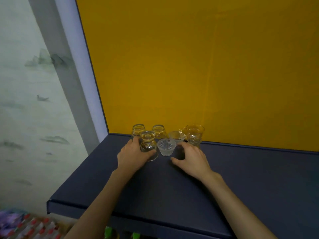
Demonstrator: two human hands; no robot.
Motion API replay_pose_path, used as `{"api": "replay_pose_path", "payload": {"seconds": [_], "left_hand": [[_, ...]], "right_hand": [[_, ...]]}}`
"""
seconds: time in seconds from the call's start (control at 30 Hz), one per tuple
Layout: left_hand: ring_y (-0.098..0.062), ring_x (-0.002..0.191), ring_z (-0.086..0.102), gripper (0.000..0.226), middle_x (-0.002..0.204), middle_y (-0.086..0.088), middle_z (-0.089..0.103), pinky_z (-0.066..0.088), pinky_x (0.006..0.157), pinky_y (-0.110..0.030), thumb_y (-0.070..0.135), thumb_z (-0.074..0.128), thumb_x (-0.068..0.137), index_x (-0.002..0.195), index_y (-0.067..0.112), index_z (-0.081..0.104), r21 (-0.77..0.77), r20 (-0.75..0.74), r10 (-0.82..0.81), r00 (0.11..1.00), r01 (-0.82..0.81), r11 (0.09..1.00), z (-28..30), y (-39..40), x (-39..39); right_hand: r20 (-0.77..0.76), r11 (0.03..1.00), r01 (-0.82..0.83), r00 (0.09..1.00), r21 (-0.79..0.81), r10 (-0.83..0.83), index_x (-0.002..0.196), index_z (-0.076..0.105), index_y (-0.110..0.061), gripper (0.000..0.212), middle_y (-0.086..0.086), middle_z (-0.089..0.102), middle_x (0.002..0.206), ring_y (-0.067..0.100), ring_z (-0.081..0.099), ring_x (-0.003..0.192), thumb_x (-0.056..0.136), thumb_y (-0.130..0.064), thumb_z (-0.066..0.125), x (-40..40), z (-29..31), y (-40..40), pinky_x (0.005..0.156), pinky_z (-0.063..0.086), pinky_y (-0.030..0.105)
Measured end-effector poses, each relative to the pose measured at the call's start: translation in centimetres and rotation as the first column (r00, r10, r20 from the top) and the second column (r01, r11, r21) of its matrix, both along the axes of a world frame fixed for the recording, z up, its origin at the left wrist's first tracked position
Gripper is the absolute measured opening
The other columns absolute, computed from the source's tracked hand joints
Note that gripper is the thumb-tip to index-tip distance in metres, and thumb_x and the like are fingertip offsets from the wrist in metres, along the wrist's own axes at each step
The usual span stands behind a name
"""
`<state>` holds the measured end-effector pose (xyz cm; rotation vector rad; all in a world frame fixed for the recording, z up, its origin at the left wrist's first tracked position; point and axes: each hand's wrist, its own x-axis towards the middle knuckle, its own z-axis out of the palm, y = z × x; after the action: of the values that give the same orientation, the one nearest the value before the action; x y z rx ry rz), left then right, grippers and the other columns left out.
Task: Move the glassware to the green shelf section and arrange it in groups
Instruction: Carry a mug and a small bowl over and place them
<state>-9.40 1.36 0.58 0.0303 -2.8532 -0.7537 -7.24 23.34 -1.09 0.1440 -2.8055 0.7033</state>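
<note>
Several clear glasses stand at the back of a dark blue shelf [172,190], against a yellow panel. My left hand [132,156] wraps around a waisted glass [148,143] at the front left. Behind it stand two similar glasses [138,130] [159,131]. A small ribbed glass cup [166,147] sits in the middle, with another small cup [176,136] behind it. At the right is a stack of handled glass cups [194,134]. My right hand [189,160] hovers just right of the ribbed cup, fingers spread, holding nothing.
The yellow back panel [189,66] rises behind the shelf. A white frame and a painted wall [25,109] lie to the left. Below the shelf's front edge are red-capped bottles [34,228] and a bit of green [109,232].
</note>
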Motion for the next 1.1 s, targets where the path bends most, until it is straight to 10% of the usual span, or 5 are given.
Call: {"api": "replay_pose_path", "payload": {"seconds": [0.7, 1.1], "left_hand": [[-0.021, 0.111, 0.061, 0.071, 0.108, 0.010, 0.069, 0.044, 0.087, -0.031, 0.043, 0.093, 0.057, 0.115, 0.033, 0.055, 0.430, -0.108, -0.028, 0.994, 0.072, 0.900, 0.3, -1.8, -0.4], [0.001, 0.097, 0.064, 0.075, 0.109, 0.014, 0.066, 0.053, 0.077, -0.022, 0.017, 0.099, 0.057, 0.121, 0.029, 0.061, 0.825, -0.121, -0.029, 0.992, 0.117, 0.553, 2.8, -3.0, 0.1]], "right_hand": [[0.083, 0.965, 0.181, 0.982, -0.191, -0.168, 0.139, 0.049, -0.027, 0.084, -0.005, 0.066, 0.127, 0.020, 0.061, 0.117, 0.068, -0.062, 0.079, -2.1, -0.8, -3.4, 0.085, 0.052, 0.037], [0.095, 0.938, 0.297, 0.954, -0.178, -0.284, 0.132, 0.051, -0.021, 0.088, 0.000, 0.067, 0.123, 0.026, 0.059, 0.118, 0.065, -0.072, 0.075, -2.8, -0.6, -4.9, 0.078, 0.046, 0.036]]}}
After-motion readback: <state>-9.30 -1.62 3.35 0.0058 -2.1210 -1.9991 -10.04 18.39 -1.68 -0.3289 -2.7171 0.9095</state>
